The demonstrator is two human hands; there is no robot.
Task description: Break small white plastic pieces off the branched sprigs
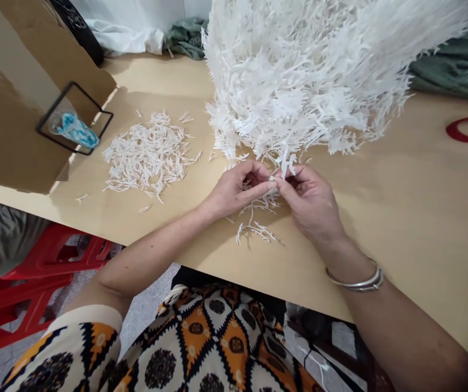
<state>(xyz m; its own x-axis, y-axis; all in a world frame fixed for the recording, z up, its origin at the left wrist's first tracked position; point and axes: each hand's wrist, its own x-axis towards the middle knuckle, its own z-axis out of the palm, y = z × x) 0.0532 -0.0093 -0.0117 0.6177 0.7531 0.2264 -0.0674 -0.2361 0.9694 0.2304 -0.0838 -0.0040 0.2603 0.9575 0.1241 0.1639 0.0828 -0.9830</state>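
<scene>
White plastic sprue strip [277, 173] pinched between your left hand [234, 190] and right hand [309, 198]; twist unevenly and pieces could scatter off the table [401, 179].

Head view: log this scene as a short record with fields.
left hand: pinches a white plastic sprue together with the right hand
right hand: grips the same sprue; bangle on the wrist
below hands: loose sprue bits
big heap: tangled white sprues, behind the hands
small pile: separated white pieces, to the left
table: tan surface
cardboard box: far left
</scene>
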